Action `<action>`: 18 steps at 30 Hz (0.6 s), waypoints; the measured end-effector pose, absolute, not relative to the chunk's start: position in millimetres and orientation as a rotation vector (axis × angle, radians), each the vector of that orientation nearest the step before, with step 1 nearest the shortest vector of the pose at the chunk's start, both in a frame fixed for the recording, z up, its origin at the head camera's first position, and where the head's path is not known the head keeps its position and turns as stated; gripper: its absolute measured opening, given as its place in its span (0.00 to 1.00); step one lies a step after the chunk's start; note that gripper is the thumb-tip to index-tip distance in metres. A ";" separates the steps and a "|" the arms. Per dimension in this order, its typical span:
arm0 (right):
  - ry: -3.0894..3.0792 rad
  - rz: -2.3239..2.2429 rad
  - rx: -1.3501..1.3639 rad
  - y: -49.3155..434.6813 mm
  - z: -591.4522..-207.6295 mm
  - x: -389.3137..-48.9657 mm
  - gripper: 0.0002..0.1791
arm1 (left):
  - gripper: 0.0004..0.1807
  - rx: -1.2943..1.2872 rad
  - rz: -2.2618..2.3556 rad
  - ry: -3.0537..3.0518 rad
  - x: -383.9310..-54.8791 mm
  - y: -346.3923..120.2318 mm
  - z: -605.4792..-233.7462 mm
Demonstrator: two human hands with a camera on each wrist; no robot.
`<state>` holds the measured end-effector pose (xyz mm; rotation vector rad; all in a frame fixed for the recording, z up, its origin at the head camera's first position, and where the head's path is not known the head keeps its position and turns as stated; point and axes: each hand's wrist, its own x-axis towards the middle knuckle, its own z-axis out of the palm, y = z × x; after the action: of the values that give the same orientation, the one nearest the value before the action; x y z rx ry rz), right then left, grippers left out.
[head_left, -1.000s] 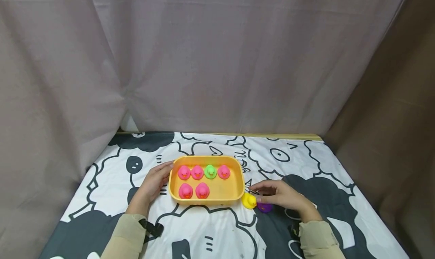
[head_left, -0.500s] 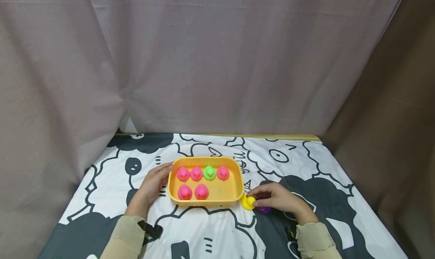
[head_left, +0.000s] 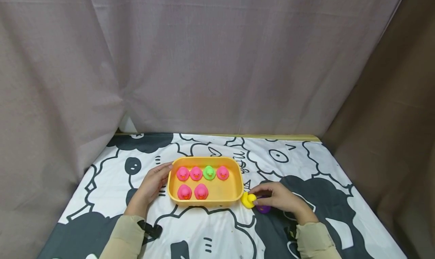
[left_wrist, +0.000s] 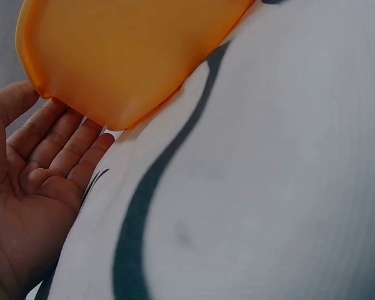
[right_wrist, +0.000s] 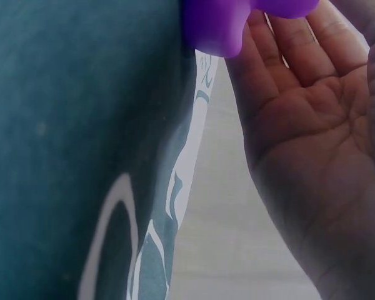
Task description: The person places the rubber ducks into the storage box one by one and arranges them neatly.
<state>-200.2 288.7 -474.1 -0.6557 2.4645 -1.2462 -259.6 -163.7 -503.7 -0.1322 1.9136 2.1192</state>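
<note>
My right hand (head_left: 276, 198) pinches a yellow rubber duck (head_left: 246, 201) between thumb and forefinger, just off the right end of a yellow-orange tray (head_left: 221, 198). Partly covered by that hand is a purple duck (head_left: 263, 209); the right wrist view shows the purple duck (right_wrist: 215, 25) close before the fingers, while the yellow one is out of sight there. At the tray's left end, my left hand (head_left: 154, 185) touches the outer wall with extended fingers (left_wrist: 56, 134). Inside stand several pink ducks (head_left: 201, 191) and one green duck (head_left: 209, 173), in two rows.
A white cloth (head_left: 204, 232) with black cartoon drawings covers the table. Grey-beige curtains (head_left: 217, 62) hang behind it and along both sides. Inside the tray, bare floor lies to the right of the front row.
My right thumb and forefinger have closed on the yellow duck, and it has turned slightly in place. The left hand and the tray stay nearly still.
</note>
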 end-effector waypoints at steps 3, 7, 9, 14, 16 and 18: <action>2.501 -1.251 -0.610 288.6 -472.4 -199.6 0.15 | 0.31 -0.124 2.123 1.911 -259.8 -163.6 -504.5; 2.528 -1.298 -0.554 288.1 -469.7 -199.1 0.15 | 0.31 -0.106 2.124 1.924 -260.3 -163.5 -505.2; 2.540 -1.324 -0.526 288.4 -469.5 -199.1 0.15 | 0.31 -0.108 2.124 1.928 -260.7 -163.3 -505.2; 2.581 -1.379 -0.481 290.6 -469.9 -198.9 0.17 | 0.31 -0.127 2.119 1.925 -260.7 -163.5 -505.2; 2.607 -1.404 -0.478 292.0 -470.8 -199.2 0.18 | 0.31 -0.126 2.119 1.922 -260.4 -163.6 -505.2; 2.632 -1.422 -0.463 293.5 -472.3 -199.9 0.18 | 0.31 -0.129 2.122 1.918 -260.0 -163.6 -505.4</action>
<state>-199.9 293.5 -472.3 -0.4630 2.6315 -1.4217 -260.0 -163.6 -505.4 -0.1291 1.9180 2.1218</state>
